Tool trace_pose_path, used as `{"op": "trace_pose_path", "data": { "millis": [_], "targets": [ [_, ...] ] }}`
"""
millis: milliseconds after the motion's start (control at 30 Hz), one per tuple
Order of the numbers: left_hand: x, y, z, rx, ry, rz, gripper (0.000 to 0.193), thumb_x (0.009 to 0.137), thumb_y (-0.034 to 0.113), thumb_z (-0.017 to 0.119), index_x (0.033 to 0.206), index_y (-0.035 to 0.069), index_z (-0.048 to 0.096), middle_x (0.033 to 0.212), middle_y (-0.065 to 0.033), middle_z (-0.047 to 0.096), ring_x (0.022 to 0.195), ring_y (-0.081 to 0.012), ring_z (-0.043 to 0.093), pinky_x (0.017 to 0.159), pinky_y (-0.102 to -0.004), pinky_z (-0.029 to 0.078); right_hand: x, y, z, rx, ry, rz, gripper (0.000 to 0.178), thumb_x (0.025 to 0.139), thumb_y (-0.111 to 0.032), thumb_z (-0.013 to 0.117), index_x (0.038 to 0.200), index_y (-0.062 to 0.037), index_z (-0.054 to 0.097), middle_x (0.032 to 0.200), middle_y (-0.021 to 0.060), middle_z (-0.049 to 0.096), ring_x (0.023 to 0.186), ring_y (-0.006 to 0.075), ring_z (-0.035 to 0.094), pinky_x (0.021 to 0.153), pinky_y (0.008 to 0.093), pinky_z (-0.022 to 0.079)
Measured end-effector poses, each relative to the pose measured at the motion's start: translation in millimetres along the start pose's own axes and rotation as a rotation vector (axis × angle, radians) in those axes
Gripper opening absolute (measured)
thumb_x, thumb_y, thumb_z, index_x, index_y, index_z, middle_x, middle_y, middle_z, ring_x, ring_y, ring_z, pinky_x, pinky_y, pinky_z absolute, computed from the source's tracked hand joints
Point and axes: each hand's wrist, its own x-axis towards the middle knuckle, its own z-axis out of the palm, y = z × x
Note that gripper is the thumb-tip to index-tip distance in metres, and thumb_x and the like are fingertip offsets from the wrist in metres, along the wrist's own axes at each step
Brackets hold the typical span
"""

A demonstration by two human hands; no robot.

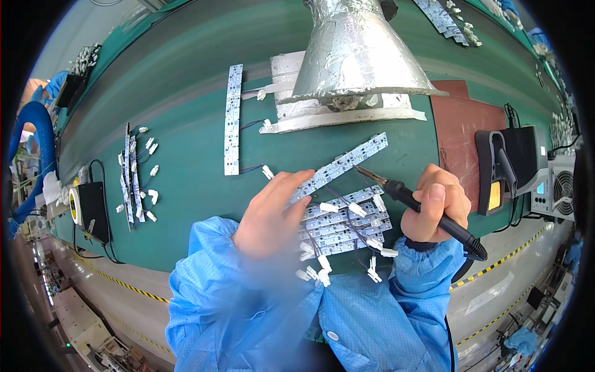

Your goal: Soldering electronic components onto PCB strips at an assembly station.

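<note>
My left hand (pixel 273 214) grips the lower left end of a white circuit board strip (pixel 344 164), which slants up to the right above the green mat. In my right hand (pixel 437 204) is a soldering iron (pixel 403 192), its fingers wrapped round the dark handle. The iron's tip points at the strip's middle, touching it or very close; I cannot tell which. Below the strip lies a stack of similar circuit boards (pixel 353 232), with thin wires ending in white connectors (pixel 324 263). Another board strip (pixel 232 121) lies upright in view, left of the hood, with wires and connectors on its right.
A foil-covered fume hood (pixel 353 56) stands at the back centre. At right, a soldering station with iron holder (pixel 494 173) sits beside a reddish-brown board (pixel 465 124). More strips (pixel 131 177) with connectors and a black device (pixel 92 211) lie at left, near a blue hose (pixel 43 142).
</note>
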Motion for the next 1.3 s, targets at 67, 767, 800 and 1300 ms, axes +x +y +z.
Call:
{"op": "trace_pose_path", "data": {
  "millis": [67,767,800,1300],
  "targets": [
    [0.3,1.8,-0.2,0.008,0.004,-0.011,0.038,0.082,-0.007,0.068,0.12,-0.004,0.062,0.102,-0.0207,0.067,0.09,-0.0347,0.067,0.08,-0.0367,0.052,-0.1,-0.1,-0.2,0.004,0.003,-0.004,0.029,0.093,-0.008,0.048,0.066,-0.0027,0.039,0.055,0.0082,0.045,0.044,0.0135,0.036,0.041,0.0313,0.028],
    [0.0,2.2,-3.3,-0.004,-0.006,-0.007,0.036,0.082,-0.006,0.069,0.118,-0.004,0.063,0.098,-0.0194,0.066,0.088,-0.0321,0.066,0.08,-0.0351,0.051,10.8,22.4,-23.6,-0.123,0.439,0.241,0.037,0.093,-0.01,0.057,0.059,-0.0011,0.043,0.057,0.0026,0.043,0.053,0.0101,0.04,0.05,0.026,0.03],
    [-1.2,-1.0,-4.0,-0.006,-0.007,0.004,0.036,0.082,-0.006,0.069,0.118,-0.004,0.063,0.097,-0.019,0.066,0.088,-0.0315,0.066,0.08,-0.0346,0.051,10.1,23.1,-22.2,-0.176,0.436,0.264,0.037,0.092,-0.01,0.058,0.06,-0.0009,0.044,0.058,0.0028,0.047,0.054,0.0098,0.042,0.051,0.0249,0.032],
    [-0.7,-6.7,-4.3,0.008,-0.026,0.022,0.039,0.082,-0.006,0.069,0.12,-0.005,0.062,0.1,-0.0193,0.066,0.09,-0.03,0.066,0.083,-0.0336,0.05,9.7,23.4,-19.7,-0.171,0.32,0.236,0.034,0.092,-0.01,0.06,0.063,0.006,0.054,0.062,0.0073,0.059,0.057,0.0088,0.047,0.054,0.025,0.037]
  ]
}}
